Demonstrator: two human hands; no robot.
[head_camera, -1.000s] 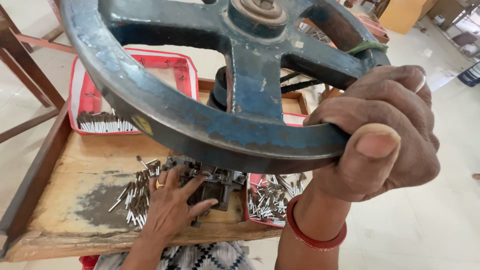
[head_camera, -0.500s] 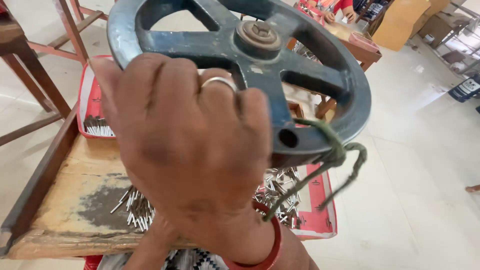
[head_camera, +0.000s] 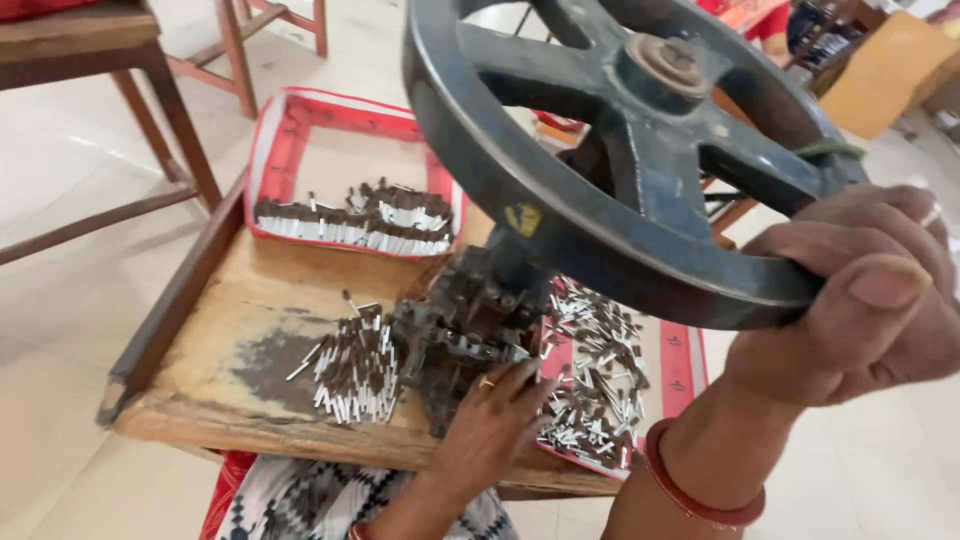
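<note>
A red-rimmed tray (head_camera: 272, 150) lies at the far left of the wooden bench (head_camera: 230, 300), holding a row of small pale and dark metal pieces (head_camera: 350, 222) along its near edge; a loose heap of thin metal pins (head_camera: 352, 372) rests on a dark stain on the bench top; a raised wooden rail (head_camera: 170, 305) runs down the bench's left side; wooden furniture legs (head_camera: 160, 110) stand on the pale floor (head_camera: 60, 330) beyond; a tan cardboard box (head_camera: 885, 75) sits at the upper right; black-and-white patterned cloth (head_camera: 300, 505) shows below the bench.

Small workshop: hand press (head_camera: 470, 330), heaped metal pins (head_camera: 355, 370), wooden bench (head_camera: 250, 300).
</note>
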